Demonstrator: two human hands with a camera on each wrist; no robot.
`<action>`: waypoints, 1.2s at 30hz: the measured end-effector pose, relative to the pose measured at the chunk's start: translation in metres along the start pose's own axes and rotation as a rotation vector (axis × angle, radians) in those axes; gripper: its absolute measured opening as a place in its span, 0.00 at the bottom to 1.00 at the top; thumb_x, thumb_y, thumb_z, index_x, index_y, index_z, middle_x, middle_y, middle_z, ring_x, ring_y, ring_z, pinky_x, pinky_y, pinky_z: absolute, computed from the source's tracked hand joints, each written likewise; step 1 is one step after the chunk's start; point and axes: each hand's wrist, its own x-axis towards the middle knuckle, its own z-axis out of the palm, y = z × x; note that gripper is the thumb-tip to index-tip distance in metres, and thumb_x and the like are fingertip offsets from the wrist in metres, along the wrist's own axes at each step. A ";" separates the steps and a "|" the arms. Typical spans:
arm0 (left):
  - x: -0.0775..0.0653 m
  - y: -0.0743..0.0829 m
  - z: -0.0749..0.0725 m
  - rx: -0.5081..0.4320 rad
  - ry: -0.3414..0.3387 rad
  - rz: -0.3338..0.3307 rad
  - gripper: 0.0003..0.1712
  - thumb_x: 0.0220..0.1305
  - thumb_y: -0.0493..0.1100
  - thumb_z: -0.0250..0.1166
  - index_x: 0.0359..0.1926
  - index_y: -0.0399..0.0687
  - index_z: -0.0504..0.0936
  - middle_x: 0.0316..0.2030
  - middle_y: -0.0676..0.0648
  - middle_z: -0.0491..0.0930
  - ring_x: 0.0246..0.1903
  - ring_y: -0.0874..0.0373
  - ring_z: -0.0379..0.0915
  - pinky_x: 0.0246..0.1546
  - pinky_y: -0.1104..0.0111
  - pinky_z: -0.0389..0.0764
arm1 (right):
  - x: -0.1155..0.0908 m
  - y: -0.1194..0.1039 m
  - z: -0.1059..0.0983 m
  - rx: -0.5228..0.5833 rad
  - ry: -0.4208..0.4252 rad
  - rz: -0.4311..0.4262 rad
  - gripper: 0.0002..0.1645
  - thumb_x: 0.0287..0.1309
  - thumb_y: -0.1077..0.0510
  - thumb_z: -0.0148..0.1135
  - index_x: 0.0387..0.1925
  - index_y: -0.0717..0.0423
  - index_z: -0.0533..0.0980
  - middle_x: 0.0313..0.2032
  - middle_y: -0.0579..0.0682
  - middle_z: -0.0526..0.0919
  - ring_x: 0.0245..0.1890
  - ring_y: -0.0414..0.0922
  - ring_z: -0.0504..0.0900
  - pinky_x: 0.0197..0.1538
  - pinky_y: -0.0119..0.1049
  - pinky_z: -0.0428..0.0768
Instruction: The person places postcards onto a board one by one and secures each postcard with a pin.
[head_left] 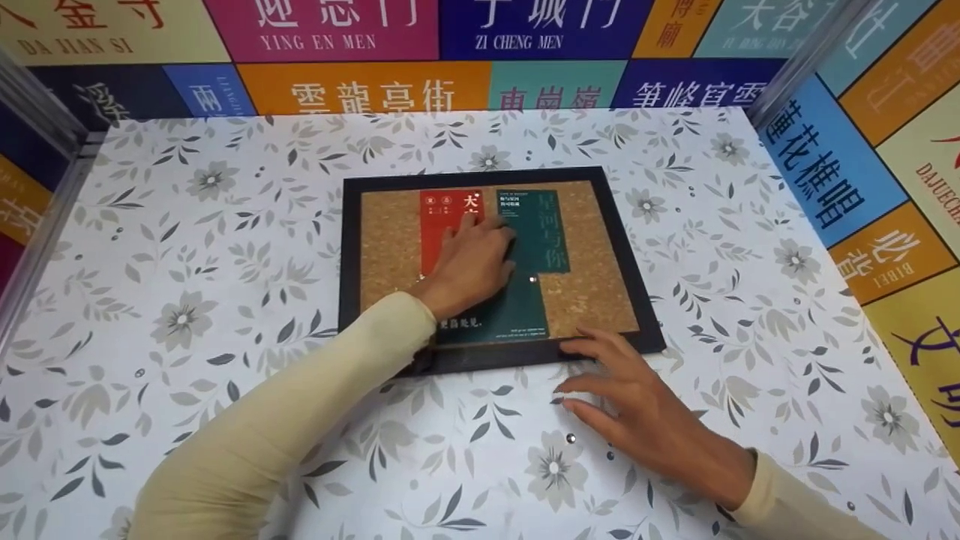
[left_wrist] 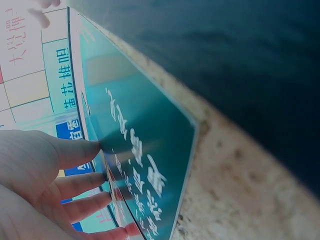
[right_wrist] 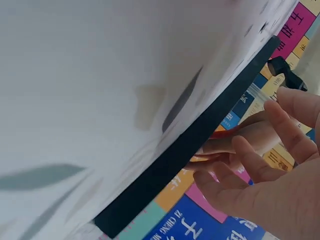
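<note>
A cork board (head_left: 589, 300) in a black frame (head_left: 495, 358) lies flat on the table. A red printed card (head_left: 433, 225) and dark green printed cards (head_left: 517, 307) lie on the cork. My left hand (head_left: 472, 259) reaches across the cards, its extended fingers resting on them and hiding part of the red one. In the left wrist view, those fingertips touch a green card (left_wrist: 145, 125). A small shiny stud (head_left: 532, 279) sits at the right edge of the green. Fingers spread and holding nothing, my right hand (head_left: 637, 397) is at the frame's lower right edge.
Another small shiny stud (head_left: 571, 439) lies on the floral tablecloth (head_left: 187, 322), left of my right hand. Colourful panels with large lettering (head_left: 360, 86) stand behind the table and along its sides.
</note>
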 end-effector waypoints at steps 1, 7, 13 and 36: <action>0.000 0.000 0.000 0.006 -0.003 -0.001 0.26 0.81 0.45 0.66 0.73 0.42 0.81 0.75 0.41 0.75 0.69 0.39 0.67 0.70 0.36 0.70 | -0.004 -0.002 -0.001 0.005 -0.008 0.010 0.15 0.60 0.65 0.83 0.46 0.46 0.91 0.68 0.53 0.82 0.76 0.65 0.71 0.80 0.27 0.56; 0.001 0.002 0.000 0.024 -0.012 -0.017 0.28 0.80 0.46 0.67 0.74 0.42 0.80 0.76 0.41 0.73 0.69 0.39 0.66 0.69 0.37 0.70 | -0.018 -0.008 -0.003 -0.007 -0.054 0.026 0.16 0.59 0.63 0.83 0.46 0.42 0.91 0.70 0.51 0.80 0.78 0.60 0.69 0.80 0.27 0.58; 0.001 0.002 -0.001 0.025 -0.019 -0.019 0.27 0.81 0.46 0.66 0.74 0.42 0.80 0.76 0.41 0.73 0.70 0.39 0.66 0.71 0.36 0.69 | -0.024 -0.012 -0.002 -0.027 -0.048 -0.025 0.18 0.56 0.63 0.85 0.44 0.41 0.90 0.68 0.50 0.81 0.77 0.61 0.71 0.81 0.30 0.57; 0.008 -0.006 0.010 0.013 -0.014 -0.017 0.28 0.81 0.47 0.65 0.75 0.44 0.79 0.78 0.42 0.72 0.72 0.40 0.65 0.72 0.34 0.67 | -0.037 -0.015 -0.002 -0.118 -0.139 -0.011 0.14 0.58 0.59 0.84 0.43 0.37 0.90 0.68 0.48 0.81 0.76 0.60 0.71 0.66 0.59 0.75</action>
